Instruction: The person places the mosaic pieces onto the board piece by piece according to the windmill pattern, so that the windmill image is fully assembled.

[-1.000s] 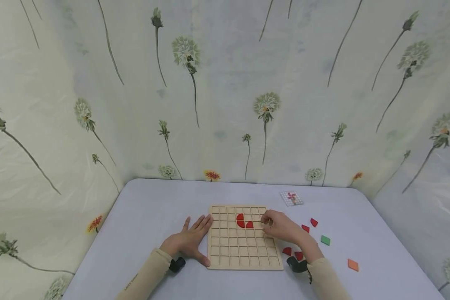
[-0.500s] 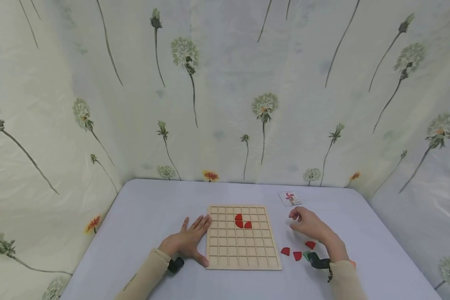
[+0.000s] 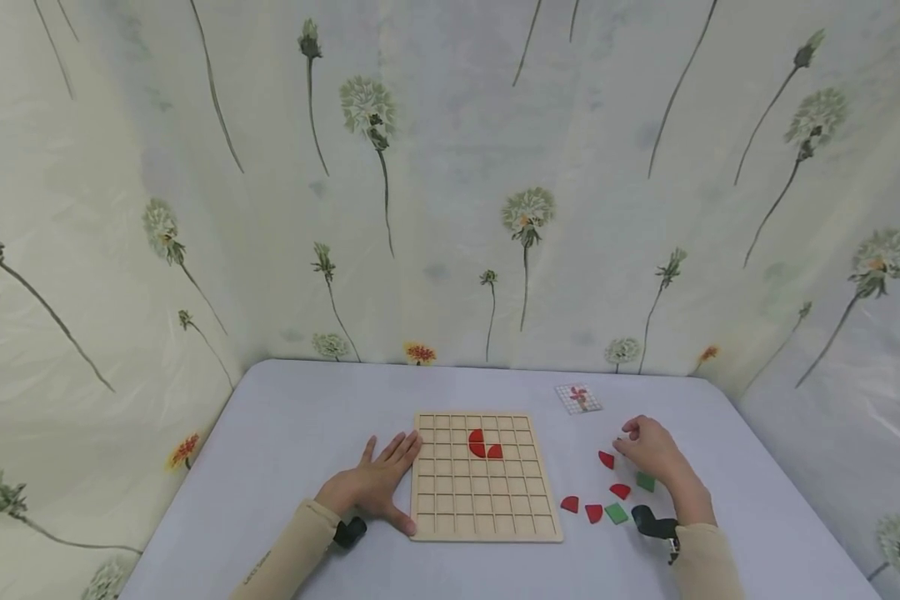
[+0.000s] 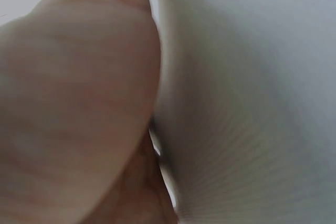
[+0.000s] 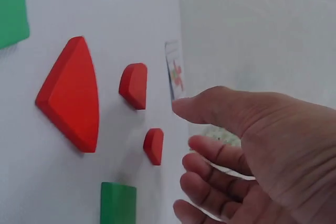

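A wooden grid board (image 3: 438, 481) lies on the table with a few red quarter-round pieces (image 3: 495, 452) in its cells. My left hand (image 3: 378, 483) rests flat with fingers spread against the board's left edge; its wrist view shows mostly blurred skin and a pale surface. To the right of the board, my right hand (image 3: 651, 450) hovers over the loose pieces. In the right wrist view its thumb and loosely bent fingers stand apart with nothing between them. A small red piece (image 5: 153, 146) lies near the fingertips, another red piece (image 5: 134, 85) nearby.
Green squares (image 3: 617, 513) and several red pieces (image 3: 594, 513) lie loose right of the board. A small card with a pinwheel picture (image 3: 578, 399) lies toward the table's back. A flowered curtain (image 3: 435, 208) hangs behind the table.
My right hand has moved right, from the board's right edge to above the loose pieces. My left hand stays at the board's edge. The orange piece is now hidden by the right arm.
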Motion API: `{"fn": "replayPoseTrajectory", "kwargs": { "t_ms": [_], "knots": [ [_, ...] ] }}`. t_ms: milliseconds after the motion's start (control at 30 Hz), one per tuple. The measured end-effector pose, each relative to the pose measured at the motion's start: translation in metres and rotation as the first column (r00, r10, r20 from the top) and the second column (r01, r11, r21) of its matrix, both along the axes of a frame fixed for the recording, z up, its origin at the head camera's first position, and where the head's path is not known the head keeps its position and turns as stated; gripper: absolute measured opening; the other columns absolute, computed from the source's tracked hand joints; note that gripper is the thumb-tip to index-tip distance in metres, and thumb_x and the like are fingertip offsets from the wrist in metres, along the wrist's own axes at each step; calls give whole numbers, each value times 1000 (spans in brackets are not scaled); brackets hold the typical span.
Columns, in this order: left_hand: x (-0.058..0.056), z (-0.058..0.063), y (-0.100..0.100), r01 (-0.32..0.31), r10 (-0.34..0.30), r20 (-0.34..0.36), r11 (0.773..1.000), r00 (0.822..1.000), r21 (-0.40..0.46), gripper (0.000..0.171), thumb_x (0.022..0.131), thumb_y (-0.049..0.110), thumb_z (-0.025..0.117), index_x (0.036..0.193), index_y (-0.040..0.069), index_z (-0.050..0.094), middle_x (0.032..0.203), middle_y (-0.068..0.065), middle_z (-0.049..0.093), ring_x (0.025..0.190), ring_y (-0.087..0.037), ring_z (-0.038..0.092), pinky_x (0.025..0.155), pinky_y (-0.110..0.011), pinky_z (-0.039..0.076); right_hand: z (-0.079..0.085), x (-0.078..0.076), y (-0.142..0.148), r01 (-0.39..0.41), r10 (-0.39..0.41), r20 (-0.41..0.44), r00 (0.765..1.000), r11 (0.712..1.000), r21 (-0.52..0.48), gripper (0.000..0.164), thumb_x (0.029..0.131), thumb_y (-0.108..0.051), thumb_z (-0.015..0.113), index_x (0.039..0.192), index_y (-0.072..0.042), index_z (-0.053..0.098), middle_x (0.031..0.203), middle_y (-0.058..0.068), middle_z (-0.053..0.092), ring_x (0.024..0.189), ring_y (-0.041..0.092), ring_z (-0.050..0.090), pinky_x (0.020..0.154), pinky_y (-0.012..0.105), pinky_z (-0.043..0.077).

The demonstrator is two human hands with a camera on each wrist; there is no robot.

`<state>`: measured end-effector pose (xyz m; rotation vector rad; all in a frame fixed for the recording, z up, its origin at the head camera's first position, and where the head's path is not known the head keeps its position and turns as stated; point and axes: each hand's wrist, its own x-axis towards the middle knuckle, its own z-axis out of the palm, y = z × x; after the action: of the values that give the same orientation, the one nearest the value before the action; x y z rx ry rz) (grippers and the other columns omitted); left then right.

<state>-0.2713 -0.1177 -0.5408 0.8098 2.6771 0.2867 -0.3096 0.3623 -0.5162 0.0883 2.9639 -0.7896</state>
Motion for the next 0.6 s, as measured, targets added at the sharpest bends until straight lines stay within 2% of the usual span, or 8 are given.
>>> {"fn": "replayPoseTrajectory", "kwargs": {
  "t_ms": [133, 233, 400, 600],
  "knots": [
    [0, 0, 1, -5, 5, 8, 1000, 1000, 1, 135, 61, 73, 73, 156, 11, 0, 164, -5, -4, 151, -27, -4, 115, -62, -5, -5, -2, 5, 14, -15, 43, 999, 1000, 14, 46, 90, -24, 67, 116, 11, 52, 100, 22, 57, 85, 28, 53, 74, 41, 52],
    [-1, 0, 1, -10, 10, 10, 1000, 1000, 5, 135, 61, 73, 73, 156, 11, 0, 164, -5, -4, 151, -27, -4, 115, -62, -5, -10, -3, 8, 13, -14, 61, 998, 1000, 5, 43, 89, -22, 68, 113, 10, 53, 99, 21, 59, 84, 26, 54, 75, 40, 52],
    [-1, 1, 0, -8, 8, 13, 1000, 1000, 2, 135, 62, 72, 73, 156, 10, 0, 164, -7, -4, 151, -27, -3, 115, -62, -5, -12, -3, 8, 4, -4, 33, 999, 1000, 5, 32, 89, -15, 67, 109, 8, 56, 97, 20, 62, 83, 25, 56, 74, 40, 53],
    [-1, 0, 0, -4, 4, 15, 1000, 1000, 0, 135, 62, 73, 73, 156, 11, -1, 164, -6, -4, 151, -27, -4, 115, -62, -5, -15, -4, 9, -5, 5, 6, 1000, 1000, 5, 28, 89, -13, 67, 107, 7, 59, 94, 17, 62, 82, 24, 56, 74, 40, 52]
  ]
}}
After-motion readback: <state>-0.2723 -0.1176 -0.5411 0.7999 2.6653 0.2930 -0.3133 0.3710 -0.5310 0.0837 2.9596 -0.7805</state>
